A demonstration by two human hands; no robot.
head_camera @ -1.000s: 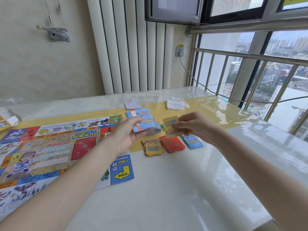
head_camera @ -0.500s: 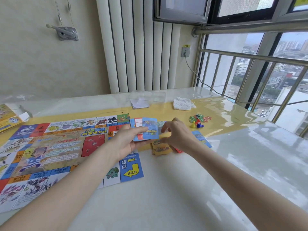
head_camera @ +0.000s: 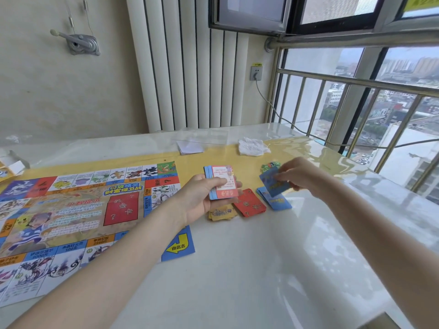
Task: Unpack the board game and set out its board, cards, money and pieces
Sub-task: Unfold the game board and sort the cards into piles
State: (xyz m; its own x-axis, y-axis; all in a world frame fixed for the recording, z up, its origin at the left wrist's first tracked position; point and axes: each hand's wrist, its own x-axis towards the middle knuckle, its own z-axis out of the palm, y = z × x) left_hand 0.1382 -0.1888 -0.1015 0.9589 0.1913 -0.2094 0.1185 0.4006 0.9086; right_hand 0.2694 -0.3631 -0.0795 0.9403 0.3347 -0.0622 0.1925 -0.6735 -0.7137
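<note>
My left hand [head_camera: 202, 198] grips a card stack [head_camera: 222, 182] beside the board [head_camera: 71, 210] edge; my right hand [head_camera: 301, 176] pinches 1 blue card [head_camera: 273, 185] above 3 piles: yellow [head_camera: 222, 213], red [head_camera: 249, 205], blue [head_camera: 278, 201]. White tabletop [head_camera: 261, 269] nearer me.

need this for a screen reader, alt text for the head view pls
A left hand holds a card stack while the right hand pinches a blue card above the blue pile, beside red and yellow piles; game board at left.
</note>
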